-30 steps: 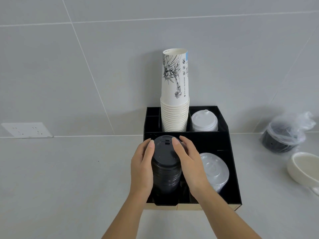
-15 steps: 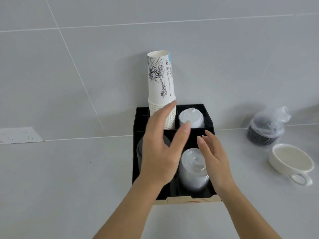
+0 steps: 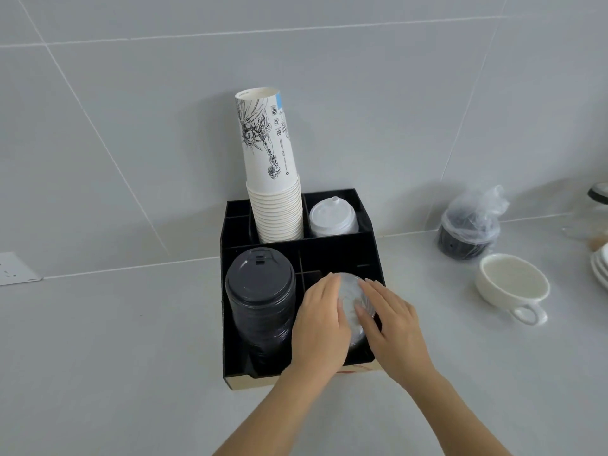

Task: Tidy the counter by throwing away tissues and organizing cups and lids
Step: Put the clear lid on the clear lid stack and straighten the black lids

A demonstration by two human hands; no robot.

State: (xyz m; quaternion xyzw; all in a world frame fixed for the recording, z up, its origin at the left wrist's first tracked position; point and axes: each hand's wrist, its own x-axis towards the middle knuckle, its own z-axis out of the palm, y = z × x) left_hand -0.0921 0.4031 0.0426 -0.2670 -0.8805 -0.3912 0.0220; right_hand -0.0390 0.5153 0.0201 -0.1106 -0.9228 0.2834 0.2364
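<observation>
Shifted from the black lids (image 3: 260,284) at their left, the left hand (image 3: 320,327) and right hand (image 3: 393,327) cup the clear lids (image 3: 350,291) in the organizer (image 3: 368,245): light, slippery, crushable plastic, best steadied at the stack's sides.

I see a pale grey counter (image 3: 98,357) bearing a black compartmented organizer (image 3: 370,255) mid-frame, a white ceramic cup (image 3: 511,284) and a plastic-wrapped dark bowl (image 3: 467,232) at right.

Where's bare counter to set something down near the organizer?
Widest bare patch: counter left of the organizer, out to the wall socket. A narrower strip runs between the organizer and the mug. Far right is crowded: bagged lids, mug, plates.
</observation>
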